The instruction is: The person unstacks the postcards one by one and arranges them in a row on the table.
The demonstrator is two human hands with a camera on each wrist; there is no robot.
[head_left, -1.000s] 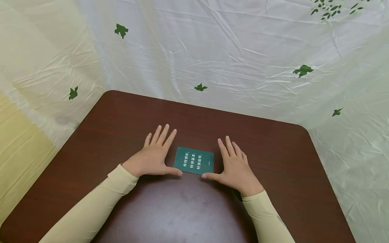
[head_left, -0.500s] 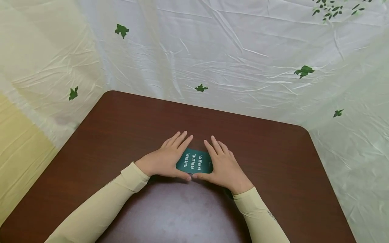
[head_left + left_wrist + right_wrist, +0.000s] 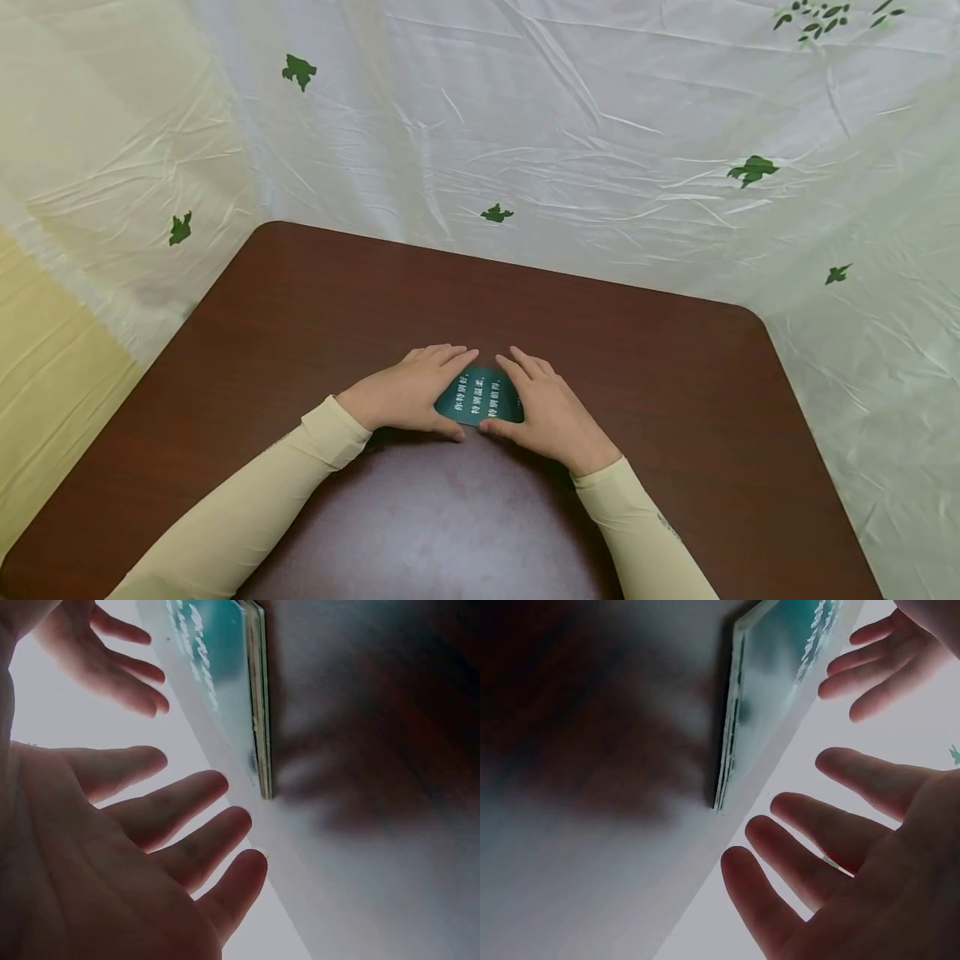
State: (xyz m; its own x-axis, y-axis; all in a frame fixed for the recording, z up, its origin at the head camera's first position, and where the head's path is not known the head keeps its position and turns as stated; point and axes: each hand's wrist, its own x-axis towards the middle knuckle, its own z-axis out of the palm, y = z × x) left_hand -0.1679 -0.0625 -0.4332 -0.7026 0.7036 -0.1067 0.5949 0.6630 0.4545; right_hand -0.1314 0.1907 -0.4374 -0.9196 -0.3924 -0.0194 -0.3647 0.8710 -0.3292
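Observation:
A small teal booklet or thin stack of cards (image 3: 480,398) with white printed characters lies flat near the table's middle. Its layered edge (image 3: 259,705) shows in the left wrist view. My left hand (image 3: 408,390) is at its left side and my right hand (image 3: 551,408) at its right, each partly covering it in the head view. Both hands have relaxed, spread fingers, with thumbs by the near edge. In the wrist views the fingers (image 3: 187,799) of the left hand and the fingers (image 3: 817,825) of the right stand apart from the layered edge; no grip shows.
The dark brown table (image 3: 360,292) has rounded far corners. White cloth (image 3: 600,167) with green leaf shapes hangs behind and to the right; yellowish cloth (image 3: 52,375) hangs at left. A bright reflection lies on the near tabletop.
Both hands have moved inward from the sides toward the teal booklet or stack, and their fingers have bent down a little. The teal thing stays about where it was.

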